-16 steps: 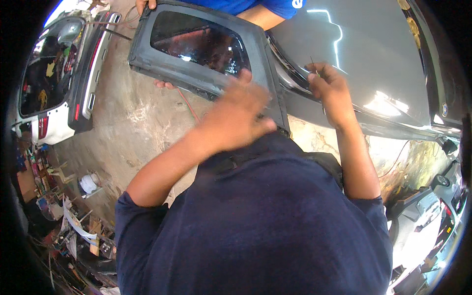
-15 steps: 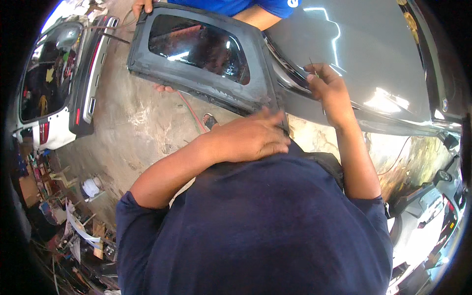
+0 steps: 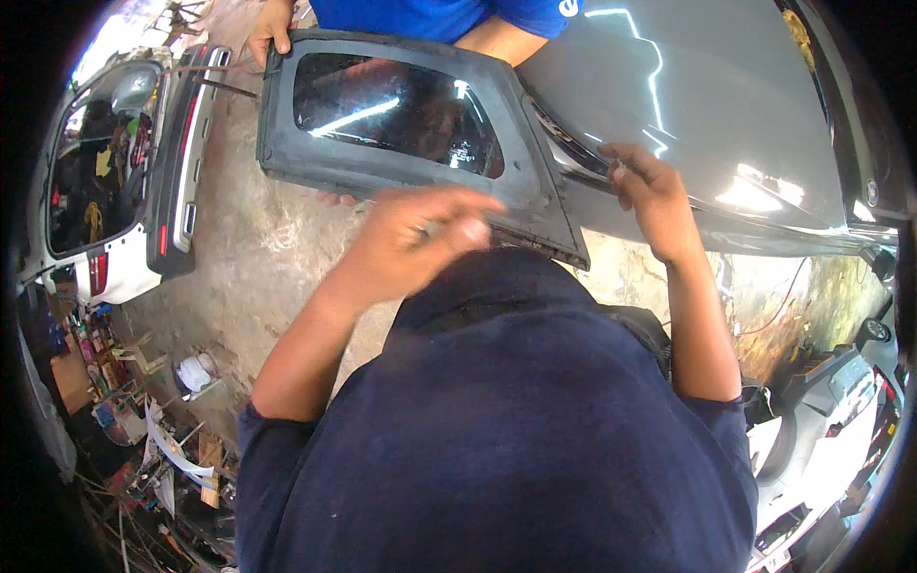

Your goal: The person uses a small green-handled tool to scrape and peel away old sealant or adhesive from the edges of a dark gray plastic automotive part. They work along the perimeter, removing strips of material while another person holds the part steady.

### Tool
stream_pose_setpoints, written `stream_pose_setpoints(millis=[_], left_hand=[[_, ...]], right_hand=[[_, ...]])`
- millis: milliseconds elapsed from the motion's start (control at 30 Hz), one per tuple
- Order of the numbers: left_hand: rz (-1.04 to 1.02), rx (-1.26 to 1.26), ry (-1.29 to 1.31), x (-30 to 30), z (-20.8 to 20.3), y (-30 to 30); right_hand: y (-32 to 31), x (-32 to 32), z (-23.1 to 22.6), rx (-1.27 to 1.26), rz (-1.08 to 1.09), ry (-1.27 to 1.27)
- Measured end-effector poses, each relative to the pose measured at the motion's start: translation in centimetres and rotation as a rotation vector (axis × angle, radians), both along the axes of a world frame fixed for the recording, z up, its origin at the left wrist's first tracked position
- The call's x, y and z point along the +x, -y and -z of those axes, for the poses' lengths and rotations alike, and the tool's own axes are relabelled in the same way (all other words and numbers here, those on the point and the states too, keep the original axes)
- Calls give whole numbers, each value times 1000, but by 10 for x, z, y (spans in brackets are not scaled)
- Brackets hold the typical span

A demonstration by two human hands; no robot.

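In front of me a dark car window panel [image 3: 401, 119] with a wide grey-black border is held up by another person's hands. My left hand [image 3: 406, 244] is over its lower edge, slightly blurred, with thumb and forefinger apart and nothing visible in it. Whether it touches the border I cannot tell. My right hand [image 3: 654, 196] is raised to the right of the panel, in front of the grey car body [image 3: 688, 105]. Its thumb and forefinger are pinched together; what lies between them is too small to make out.
A person in a blue shirt [image 3: 401, 17] stands opposite, one hand [image 3: 272, 31] on the panel's upper left corner. A detached white car tailgate [image 3: 124, 272] stands at the left. Loose parts and scraps [image 3: 181, 449] lie lower left, and other vehicles [image 3: 821, 439] are lower right.
My left hand has moved left along the panel's lower edge, its fingers now apart. The panel sits slightly lower and further right in view. My right hand stays raised, a little lower.
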State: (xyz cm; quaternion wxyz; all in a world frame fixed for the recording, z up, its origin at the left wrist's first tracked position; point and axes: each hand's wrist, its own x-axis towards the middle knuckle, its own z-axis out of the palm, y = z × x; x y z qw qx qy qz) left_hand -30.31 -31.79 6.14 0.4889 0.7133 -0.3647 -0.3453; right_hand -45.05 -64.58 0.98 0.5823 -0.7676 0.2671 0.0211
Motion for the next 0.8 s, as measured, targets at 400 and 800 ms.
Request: stream_pose_setpoints(millis=[400, 800], left_hand=[[-532, 264, 79, 34, 8, -94], [-144, -96, -1018, -5, 125, -32]], right_hand=[[-33, -11, -38, -152, -367, -7], [-59, -16, -36, -491, -449, -49]])
